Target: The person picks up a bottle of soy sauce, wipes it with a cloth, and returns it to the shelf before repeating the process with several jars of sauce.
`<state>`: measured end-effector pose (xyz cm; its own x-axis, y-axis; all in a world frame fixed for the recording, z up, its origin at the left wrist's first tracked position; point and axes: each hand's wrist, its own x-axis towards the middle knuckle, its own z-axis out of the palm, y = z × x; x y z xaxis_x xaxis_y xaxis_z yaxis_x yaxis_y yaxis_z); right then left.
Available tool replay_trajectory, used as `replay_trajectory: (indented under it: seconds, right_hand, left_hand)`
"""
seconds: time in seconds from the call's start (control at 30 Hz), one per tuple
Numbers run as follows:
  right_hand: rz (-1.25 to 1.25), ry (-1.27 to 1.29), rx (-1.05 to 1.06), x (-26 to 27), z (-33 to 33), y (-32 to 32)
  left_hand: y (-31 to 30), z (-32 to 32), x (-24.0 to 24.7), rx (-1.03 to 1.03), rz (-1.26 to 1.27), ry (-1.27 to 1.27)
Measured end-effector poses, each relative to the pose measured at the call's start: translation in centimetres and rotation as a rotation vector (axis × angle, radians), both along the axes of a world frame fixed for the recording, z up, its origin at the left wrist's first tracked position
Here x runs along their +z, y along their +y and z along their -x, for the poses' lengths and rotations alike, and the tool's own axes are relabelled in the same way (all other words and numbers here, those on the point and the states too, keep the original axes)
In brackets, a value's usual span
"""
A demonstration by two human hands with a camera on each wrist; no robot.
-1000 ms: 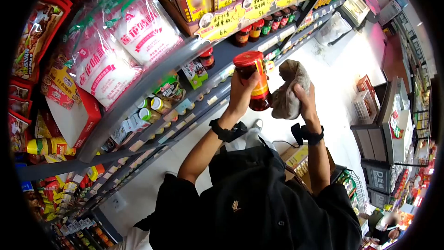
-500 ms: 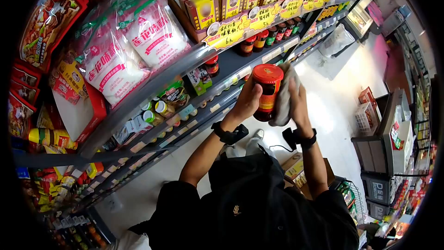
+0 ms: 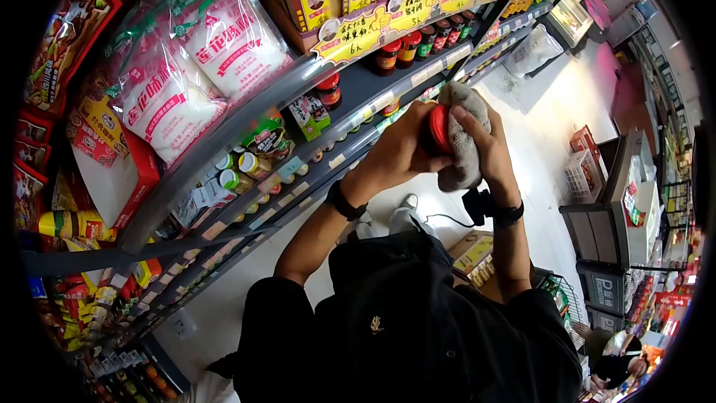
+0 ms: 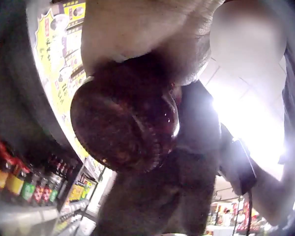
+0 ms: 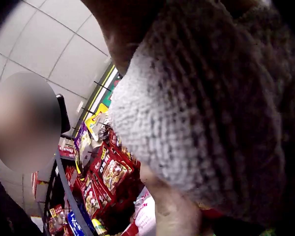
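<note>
My left hand (image 3: 395,151) grips a glass jar with a red lid (image 3: 439,128), tilted so that the lid faces right, toward the other hand. In the left wrist view the jar's dark glass base (image 4: 123,130) faces the camera. A grey-brown ribbed cloth (image 3: 468,142) is bunched in my right hand (image 3: 488,145), whose fingers curl over it and press it against the lid. The cloth (image 5: 196,123) fills much of the right wrist view. Most of the jar's side is hidden behind the left hand in the head view.
At the left, a store shelf (image 3: 246,97) bears bagged white seasoning (image 3: 168,112), yellow boxes (image 3: 309,4) and a row of jars (image 3: 409,46). An open carton (image 3: 473,257) sits low near my right arm. Across the aisle stands a counter (image 3: 597,231).
The jar has gone from upright to tilted, its lid now turned toward the right hand. The cloth has moved from the jar's side onto its lid.
</note>
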<state>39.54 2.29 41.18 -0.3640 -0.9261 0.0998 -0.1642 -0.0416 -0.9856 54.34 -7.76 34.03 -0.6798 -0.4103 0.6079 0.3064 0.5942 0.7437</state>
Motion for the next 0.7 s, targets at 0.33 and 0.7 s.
replay_trajectory:
  seconds: [0.33, 0.7]
  right_hand:
    - [-0.004, 0.374, 0.053, -1.2, 0.0, 1.1]
    - [-0.181, -0.063, -0.012, -5.2, 2.3, -1.8]
  left_hand:
    - [0.6, -2.2, -0.8, 0.22, 0.31, -0.132]
    - [2.0, -4.0, -2.6, 0.136, 0.058, 0.031]
